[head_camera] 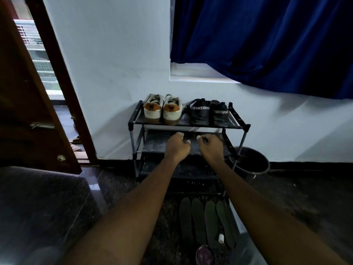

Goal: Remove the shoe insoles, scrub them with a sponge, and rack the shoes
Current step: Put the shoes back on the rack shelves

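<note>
My left hand [176, 145] is curled into a loose fist and holds nothing. My right hand [210, 146] is curled the same way, just beside it, and is empty too. Both hang in front of the middle shelf of the shoe rack [245, 127]. Up on the top shelf sit my white shoes [162, 109] and my black shoes [209, 112], side by side. Down on the floor by my arms lie four dark insoles [206, 220] in a row. I think the shoes are racked now. Next I should bend down and pick up the insoles.
</note>
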